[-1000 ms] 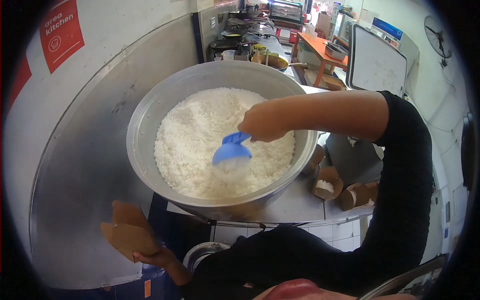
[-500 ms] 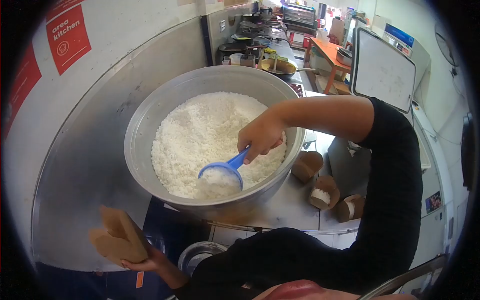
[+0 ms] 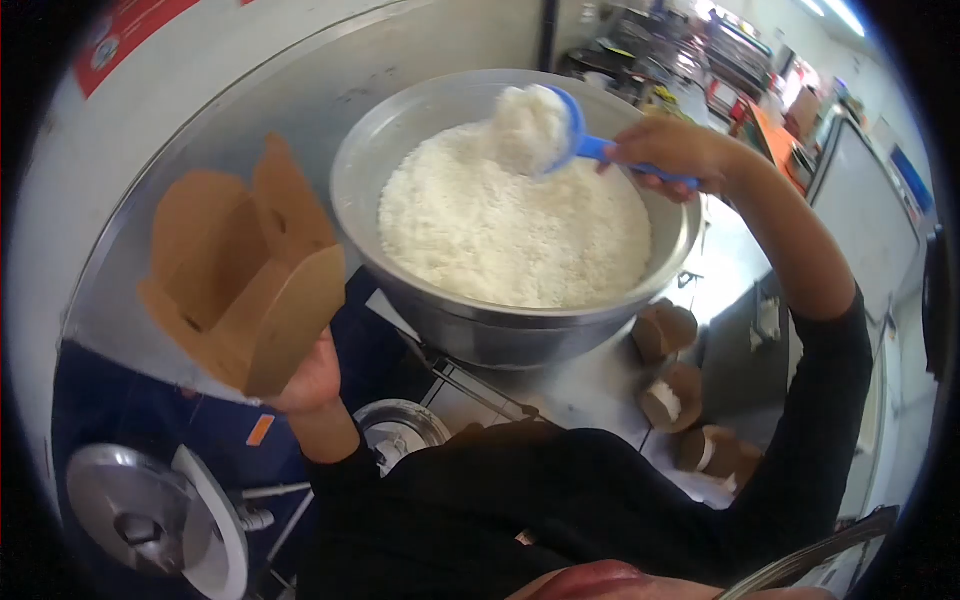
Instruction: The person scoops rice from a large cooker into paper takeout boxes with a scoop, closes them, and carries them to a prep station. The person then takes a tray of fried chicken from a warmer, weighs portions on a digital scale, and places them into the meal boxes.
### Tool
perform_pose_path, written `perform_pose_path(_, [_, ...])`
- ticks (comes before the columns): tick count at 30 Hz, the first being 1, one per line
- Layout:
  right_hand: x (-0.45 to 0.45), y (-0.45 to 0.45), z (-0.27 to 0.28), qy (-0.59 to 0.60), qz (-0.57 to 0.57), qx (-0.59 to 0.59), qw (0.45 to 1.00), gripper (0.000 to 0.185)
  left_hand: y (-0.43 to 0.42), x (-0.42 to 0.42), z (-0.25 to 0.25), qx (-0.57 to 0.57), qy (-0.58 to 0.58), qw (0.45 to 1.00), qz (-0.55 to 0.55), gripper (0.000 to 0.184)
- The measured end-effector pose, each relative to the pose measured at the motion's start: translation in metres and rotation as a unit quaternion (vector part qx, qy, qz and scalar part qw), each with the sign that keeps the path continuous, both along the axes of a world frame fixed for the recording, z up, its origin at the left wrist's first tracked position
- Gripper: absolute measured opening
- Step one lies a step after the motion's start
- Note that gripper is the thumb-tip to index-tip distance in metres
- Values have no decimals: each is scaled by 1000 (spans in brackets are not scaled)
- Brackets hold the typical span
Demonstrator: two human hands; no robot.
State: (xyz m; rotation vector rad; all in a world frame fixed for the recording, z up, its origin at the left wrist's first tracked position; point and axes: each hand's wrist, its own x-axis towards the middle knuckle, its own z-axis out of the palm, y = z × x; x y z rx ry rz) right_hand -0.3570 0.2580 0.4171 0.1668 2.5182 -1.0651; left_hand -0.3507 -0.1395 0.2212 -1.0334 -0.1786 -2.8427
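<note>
Pale tiled counter | large metal pot | brown cartons near pot, some holding rice | dark flat panel beside cartons

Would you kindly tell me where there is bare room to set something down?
The counter looks bare between the pot and the brown boxes. The dark board has room between those boxes and the white scraps. It is crowded along the boxes and over the pot, where the right hand holds a loaded scoop.

Bright interior; strip lights at upper right, glare on the counter. Fisheye curvature, black vignetted corners. Scooped rice slightly motion-blurred; far background soft, washed out.
</note>
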Motion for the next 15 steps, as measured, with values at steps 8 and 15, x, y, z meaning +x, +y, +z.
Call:
perform_pose_path(8, [75, -11, 34, 186, 155, 461, 854, 51, 9, 6, 5, -86, 21, 996, 16, 68])
perform_pose_path(15, [328, -48, 28, 313, -126, 510, 791, 37, 54, -24, -30, -47, 93, 984, 146, 60])
